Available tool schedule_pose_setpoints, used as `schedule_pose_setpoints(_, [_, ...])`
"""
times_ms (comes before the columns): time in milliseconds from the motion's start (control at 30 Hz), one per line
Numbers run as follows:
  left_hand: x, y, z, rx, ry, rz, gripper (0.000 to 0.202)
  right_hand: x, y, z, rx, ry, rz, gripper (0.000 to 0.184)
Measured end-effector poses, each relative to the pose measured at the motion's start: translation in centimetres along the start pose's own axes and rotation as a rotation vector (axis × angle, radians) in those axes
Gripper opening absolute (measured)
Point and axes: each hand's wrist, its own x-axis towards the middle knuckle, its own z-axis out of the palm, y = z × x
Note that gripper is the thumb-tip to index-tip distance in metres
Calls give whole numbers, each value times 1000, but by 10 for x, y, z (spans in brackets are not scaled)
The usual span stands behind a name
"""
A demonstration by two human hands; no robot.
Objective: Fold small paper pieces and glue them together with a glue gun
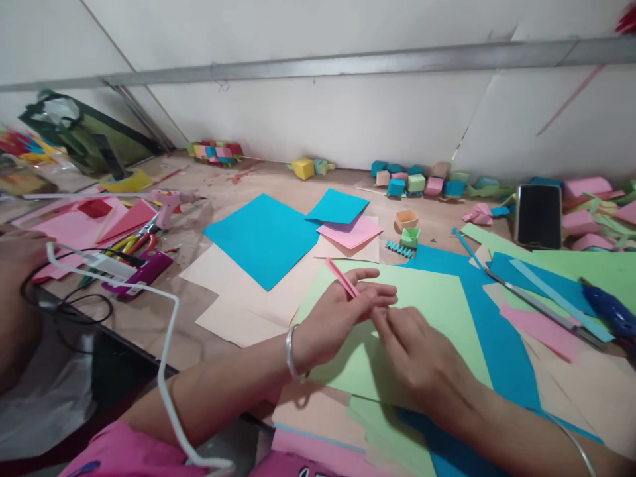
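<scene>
A narrow folded pink paper strip (342, 276) sticks up out of my left hand (335, 315), which grips it under the thumb with the other fingers stretched out. My right hand (422, 354) meets it at the left thumb, its thumb and forefinger pinched together. The strip's lower end is hidden between the hands, so what the right fingertips hold does not show. Both hands are above a light green paper sheet (427, 295). Just beyond them stand a small green paper box (410, 237) and an orange paper box (406, 219), beside a curly blue paper strip (399, 249).
Blue paper (263, 238) and pink paper (350, 232) lie ahead. At right are a phone (538, 215), a long metal blade (541, 308) and a blue-handled tool (609, 308). A glue gun (167, 205), a purple device (142, 275), a white cable (166, 338) and another person's arm (17, 298) are at left.
</scene>
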Motion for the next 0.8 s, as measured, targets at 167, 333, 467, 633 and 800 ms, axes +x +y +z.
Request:
schedule_pose_setpoints(167, [9,7,-25,-167,-147,-303,14,6,1,-14,408,50,119,21])
schedule_pose_setpoints(333, [14,7,-45,-121,-480,-531,8,6,32,-2,795,75,598,17])
schedule_pose_setpoints(467, [15,-3,-46,-193,-700,-627,15,5,46,15,1263,-91,721,38])
schedule_pose_setpoints(633, [15,-16,-40,-180,-705,-636,26,6,47,15,1264,-140,849,13])
schedule_pose_setpoints(800, [8,-16,-24,254,-304,-326,20,7,49,13,1136,-106,941,6])
